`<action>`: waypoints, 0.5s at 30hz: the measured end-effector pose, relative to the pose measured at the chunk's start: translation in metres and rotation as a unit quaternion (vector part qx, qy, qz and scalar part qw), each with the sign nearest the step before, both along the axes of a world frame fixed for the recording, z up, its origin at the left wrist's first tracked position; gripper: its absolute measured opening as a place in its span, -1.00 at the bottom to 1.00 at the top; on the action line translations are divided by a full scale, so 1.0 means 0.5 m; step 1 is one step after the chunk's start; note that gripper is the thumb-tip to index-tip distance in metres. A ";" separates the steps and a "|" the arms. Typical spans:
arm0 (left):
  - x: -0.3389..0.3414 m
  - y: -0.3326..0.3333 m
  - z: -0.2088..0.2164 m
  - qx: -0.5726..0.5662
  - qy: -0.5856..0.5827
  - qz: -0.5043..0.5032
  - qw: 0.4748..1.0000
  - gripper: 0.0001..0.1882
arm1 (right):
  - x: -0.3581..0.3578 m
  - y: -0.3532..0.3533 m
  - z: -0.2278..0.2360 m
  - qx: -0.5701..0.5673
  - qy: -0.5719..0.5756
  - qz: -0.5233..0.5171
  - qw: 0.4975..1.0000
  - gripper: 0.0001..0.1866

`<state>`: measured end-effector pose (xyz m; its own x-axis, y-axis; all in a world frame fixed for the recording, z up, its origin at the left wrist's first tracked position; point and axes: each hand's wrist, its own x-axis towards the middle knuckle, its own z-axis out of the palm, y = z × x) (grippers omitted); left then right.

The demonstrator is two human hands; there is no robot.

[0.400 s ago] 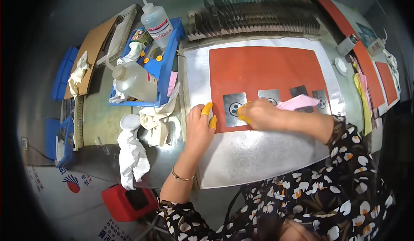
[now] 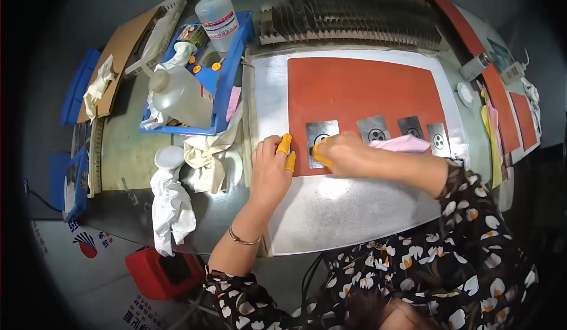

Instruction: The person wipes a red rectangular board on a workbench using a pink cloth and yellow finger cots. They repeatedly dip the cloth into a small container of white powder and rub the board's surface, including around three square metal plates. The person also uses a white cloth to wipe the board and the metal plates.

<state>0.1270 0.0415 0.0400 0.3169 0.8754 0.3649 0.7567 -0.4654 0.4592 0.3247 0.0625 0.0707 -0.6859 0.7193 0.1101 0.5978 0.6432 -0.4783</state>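
Note:
Four-holed look aside, several thin grey metal plates with round black-ringed marks lie in a row on a red mat (image 2: 360, 88). The leftmost plate (image 2: 322, 130) is under my right hand (image 2: 341, 154), whose yellow-cotted fingertips press on its lower part. A pink cloth (image 2: 401, 144) sticks out from this closed hand, over the forearm's far side; the gripped end is hidden. To the right lie a second plate (image 2: 373, 130), a third plate (image 2: 410, 127) and a fourth plate (image 2: 438, 140). My left hand (image 2: 273, 161) rests at the mat's left edge, thumb and forefinger in yellow cots and apart, holding nothing visible.
A rack of upright dark plates (image 2: 354, 25) runs along the back. At left, a blue tray (image 2: 221, 114) holds two squeeze bottles, one a clear bottle (image 2: 183, 99). White cloths (image 2: 171, 203) lie nearer me. A pale bottle (image 2: 474, 67) stands at right.
My right hand has shifted slightly left over the leftmost plate, the pink cloth moving with it. More of the second plate shows. My left hand stays at the mat's edge; the whole view has shifted a little.

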 end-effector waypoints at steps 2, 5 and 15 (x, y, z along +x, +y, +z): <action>-0.002 0.000 0.005 -0.001 0.008 0.004 1.000 -0.71 | -0.012 0.005 0.005 -0.022 -0.066 -0.002 0.998 -0.89; -0.007 -0.004 -0.002 0.000 0.005 0.013 1.000 -0.74 | 0.034 -0.001 0.014 -0.057 -0.090 -0.001 0.994 -0.91; -0.011 0.000 0.000 0.018 0.001 0.008 1.000 -0.71 | 0.009 0.004 -0.003 -0.032 -0.076 0.027 0.996 -0.89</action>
